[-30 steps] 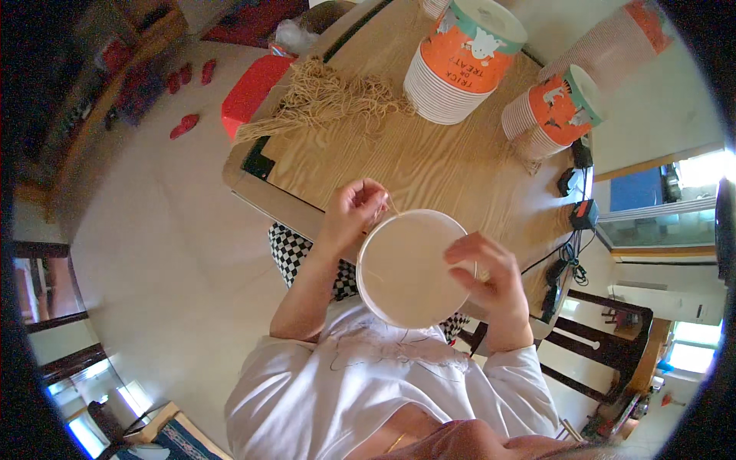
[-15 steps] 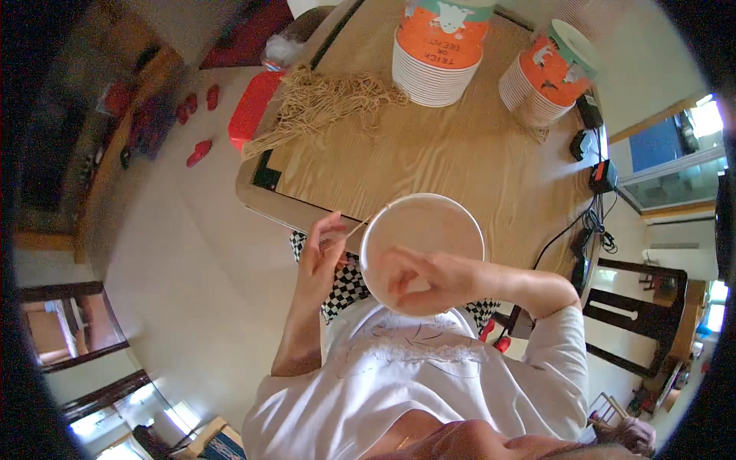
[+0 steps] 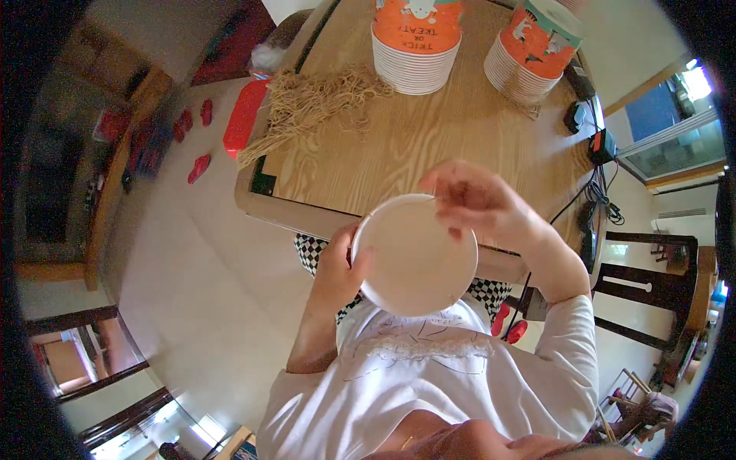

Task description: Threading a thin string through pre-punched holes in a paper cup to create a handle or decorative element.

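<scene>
A white round paper bucket (image 3: 418, 264), its mouth facing up, is in front of my chest at the table's near edge. My left hand (image 3: 337, 268) grips its left side, with the thumb over the rim and the fingers around the outside. Above the far right part of the rim is my right hand (image 3: 487, 203). Its fingers are bent and smeared by motion, so whether they pinch anything cannot be made out. Farther off on the table lies a loose heap of thin tan strings (image 3: 330, 100).
Two stacks of orange-and-white paper buckets, a middle stack (image 3: 418, 57) and a right stack (image 3: 529, 57), stand on the wooden table (image 3: 337, 172). A red container (image 3: 247, 115) sits by its left edge. Black cables (image 3: 598, 195) hang at the right, near a dark chair (image 3: 648, 295).
My left hand has gone from holding a string beside the bucket to gripping its left side. My right hand has moved from inside the bucket to its far right rim.
</scene>
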The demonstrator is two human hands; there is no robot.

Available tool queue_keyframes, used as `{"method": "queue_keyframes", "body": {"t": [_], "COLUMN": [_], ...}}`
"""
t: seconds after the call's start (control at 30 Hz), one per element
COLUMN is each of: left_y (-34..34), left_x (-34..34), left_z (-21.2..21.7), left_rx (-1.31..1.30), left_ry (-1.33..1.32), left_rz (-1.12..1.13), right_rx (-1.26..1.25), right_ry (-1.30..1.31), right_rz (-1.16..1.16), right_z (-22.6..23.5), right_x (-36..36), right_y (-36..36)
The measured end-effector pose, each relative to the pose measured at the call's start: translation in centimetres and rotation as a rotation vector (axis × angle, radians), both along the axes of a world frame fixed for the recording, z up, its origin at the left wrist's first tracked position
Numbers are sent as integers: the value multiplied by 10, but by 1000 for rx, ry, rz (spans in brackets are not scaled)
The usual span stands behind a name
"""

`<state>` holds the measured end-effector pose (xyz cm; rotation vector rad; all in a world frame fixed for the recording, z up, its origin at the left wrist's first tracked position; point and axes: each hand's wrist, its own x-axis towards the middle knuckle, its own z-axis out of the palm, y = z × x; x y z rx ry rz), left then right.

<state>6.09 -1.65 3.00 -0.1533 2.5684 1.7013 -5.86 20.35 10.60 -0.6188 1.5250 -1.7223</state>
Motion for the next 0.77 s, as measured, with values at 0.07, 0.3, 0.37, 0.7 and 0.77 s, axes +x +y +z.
{"method": "queue_keyframes", "body": {"t": [0.07,0.3,0.37,0.7,0.77], "left_y": [3,7,-2,17,19], "left_x": [-4,-15,-20,-68,-84], "left_z": [9,28,29,51,31], "left_rx": [40,-146,-50,-254,-73], "left_ry": [-153,483,453,884,776], "left_rz": [44,111,171,-378,-337], "right_rx": [108,286,338,498,653], "right_ry": [44,6,16,223,337], "right_rz": [-169,-100,-71,206,171], "right_z": [2,-35,-40,45,57], "right_x": [-9,-33,-37,-83,-87], "right_y": [7,27,33,61,66]}}
